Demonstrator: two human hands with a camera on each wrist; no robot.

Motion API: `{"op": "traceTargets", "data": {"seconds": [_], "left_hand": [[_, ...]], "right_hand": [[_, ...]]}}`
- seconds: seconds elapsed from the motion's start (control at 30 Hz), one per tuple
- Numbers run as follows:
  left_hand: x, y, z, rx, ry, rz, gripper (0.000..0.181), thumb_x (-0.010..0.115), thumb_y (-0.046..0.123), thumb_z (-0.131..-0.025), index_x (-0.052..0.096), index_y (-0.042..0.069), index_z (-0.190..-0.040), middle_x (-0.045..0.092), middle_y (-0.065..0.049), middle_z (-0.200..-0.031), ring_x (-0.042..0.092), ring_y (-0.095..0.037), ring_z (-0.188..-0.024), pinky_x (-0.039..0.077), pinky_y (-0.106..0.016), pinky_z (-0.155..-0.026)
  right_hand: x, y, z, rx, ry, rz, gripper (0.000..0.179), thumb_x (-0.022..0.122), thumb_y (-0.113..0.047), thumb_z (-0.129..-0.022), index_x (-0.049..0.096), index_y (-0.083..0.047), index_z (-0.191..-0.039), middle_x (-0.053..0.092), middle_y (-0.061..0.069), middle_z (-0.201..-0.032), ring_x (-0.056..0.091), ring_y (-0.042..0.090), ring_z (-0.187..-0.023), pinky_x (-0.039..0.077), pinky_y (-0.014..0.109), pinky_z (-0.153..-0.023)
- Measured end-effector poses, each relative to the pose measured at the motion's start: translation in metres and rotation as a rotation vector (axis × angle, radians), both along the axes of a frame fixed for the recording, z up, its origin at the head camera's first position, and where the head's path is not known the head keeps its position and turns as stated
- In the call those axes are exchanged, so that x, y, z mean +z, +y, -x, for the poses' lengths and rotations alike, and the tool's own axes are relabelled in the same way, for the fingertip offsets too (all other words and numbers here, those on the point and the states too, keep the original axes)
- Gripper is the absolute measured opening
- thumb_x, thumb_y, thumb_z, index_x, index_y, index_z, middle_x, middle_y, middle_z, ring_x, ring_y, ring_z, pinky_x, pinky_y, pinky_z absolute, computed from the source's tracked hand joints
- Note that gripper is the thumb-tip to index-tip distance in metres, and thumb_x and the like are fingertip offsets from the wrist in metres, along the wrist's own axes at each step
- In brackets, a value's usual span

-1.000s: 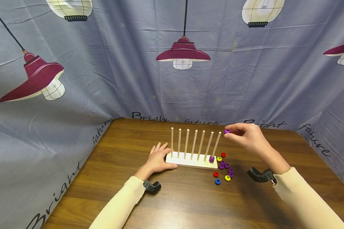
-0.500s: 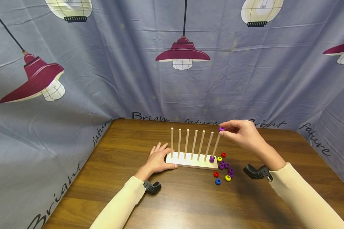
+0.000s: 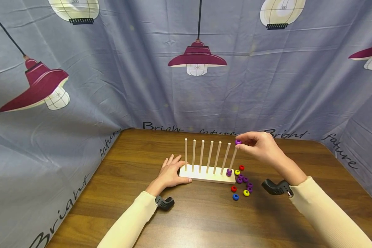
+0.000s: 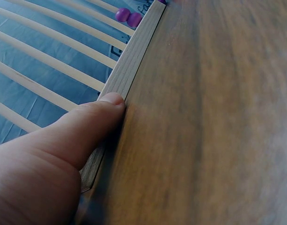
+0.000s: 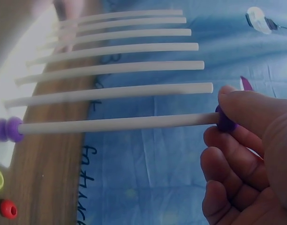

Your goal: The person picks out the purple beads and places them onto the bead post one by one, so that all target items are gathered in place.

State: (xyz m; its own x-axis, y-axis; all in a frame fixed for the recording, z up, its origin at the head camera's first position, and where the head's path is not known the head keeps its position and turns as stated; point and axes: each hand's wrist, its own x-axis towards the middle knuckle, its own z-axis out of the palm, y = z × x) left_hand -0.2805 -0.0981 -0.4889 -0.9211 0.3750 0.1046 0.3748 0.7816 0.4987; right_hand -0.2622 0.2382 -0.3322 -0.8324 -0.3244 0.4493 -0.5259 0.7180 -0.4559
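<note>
A pale wooden peg rack [image 3: 207, 175] with several upright pegs stands on the table. My left hand [image 3: 168, 174] holds its left end, the thumb [image 4: 108, 105] along the front edge and the fingers spread past the end and behind. My right hand [image 3: 260, 146] pinches a purple bead [image 3: 238, 142] between thumb and fingertips at the top of the rightmost peg [image 5: 120, 124]. In the right wrist view the bead [image 5: 225, 119] sits at the tip of that peg, partly hidden by the thumb. Two purple beads [image 5: 13, 129] are stacked at the foot of the same peg.
Loose beads lie right of the rack: several purple ones [image 3: 245, 179], red [image 3: 234, 188] and yellow [image 3: 246, 193] ones, and a blue one [image 3: 236, 197]. Behind the wooden table [image 3: 136, 148] hangs a grey-blue curtain [image 3: 148, 96] printed with lamps.
My right hand has moved left with the purple bead, from beside the rightmost peg to its tip, then dipped slightly. The left hand and the rack have stayed where they were.
</note>
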Motion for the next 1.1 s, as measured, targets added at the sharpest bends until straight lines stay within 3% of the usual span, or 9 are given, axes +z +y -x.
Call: {"op": "traceTargets", "data": {"seconds": [1.1], "left_hand": [[-0.0014,0.0002,0.0016,0.001,0.006,-0.001,0.069,0.081,0.055,-0.076,0.065,0.023,-0.135,0.04,-0.018,-0.162,0.022,-0.047,-0.155,0.013,-0.062,-0.127]], "right_hand": [[-0.005,0.0012,0.0017,0.023,-0.008,-0.023,0.02,0.081,-0.012,-0.085,0.079,-0.007,-0.104,0.075,0.001,-0.081,0.057,-0.004,-0.066,0.05,0.018,-0.06]]}}
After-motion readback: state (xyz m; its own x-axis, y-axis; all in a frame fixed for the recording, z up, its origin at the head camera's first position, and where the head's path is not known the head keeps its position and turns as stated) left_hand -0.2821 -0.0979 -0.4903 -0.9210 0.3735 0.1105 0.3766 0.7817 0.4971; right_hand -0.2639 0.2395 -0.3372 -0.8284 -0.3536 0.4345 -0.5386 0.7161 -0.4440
